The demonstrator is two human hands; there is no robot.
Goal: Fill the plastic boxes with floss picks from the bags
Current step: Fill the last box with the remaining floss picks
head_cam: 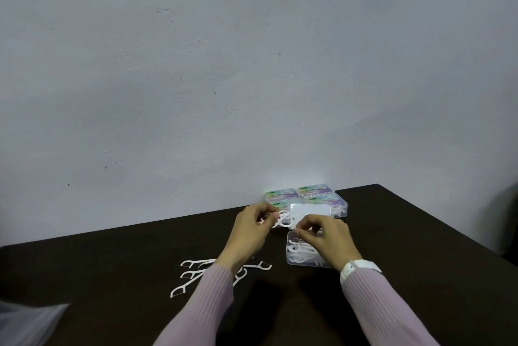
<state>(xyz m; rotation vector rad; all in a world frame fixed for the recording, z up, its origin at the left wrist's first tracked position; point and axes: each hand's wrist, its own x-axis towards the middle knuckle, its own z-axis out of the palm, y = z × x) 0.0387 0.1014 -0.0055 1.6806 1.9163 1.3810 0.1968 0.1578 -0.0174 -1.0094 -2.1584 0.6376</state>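
Note:
An open clear plastic box (291,257) sits on the dark table, with several white floss picks inside and its lid (309,209) raised behind. My left hand (249,233) pinches a small bunch of floss picks (284,219) just left of the lid. My right hand (328,242) hovers over the box, its fingers pinching one end of the same bunch. More loose floss picks (193,274) lie scattered on the table under my left forearm.
Several closed, labelled plastic boxes (308,192) stand stacked against the wall behind the open one. A clear plastic bag (28,320) lies at the bottom left corner. The table's right edge (448,233) slopes down to the right. A white watch sits on my right wrist.

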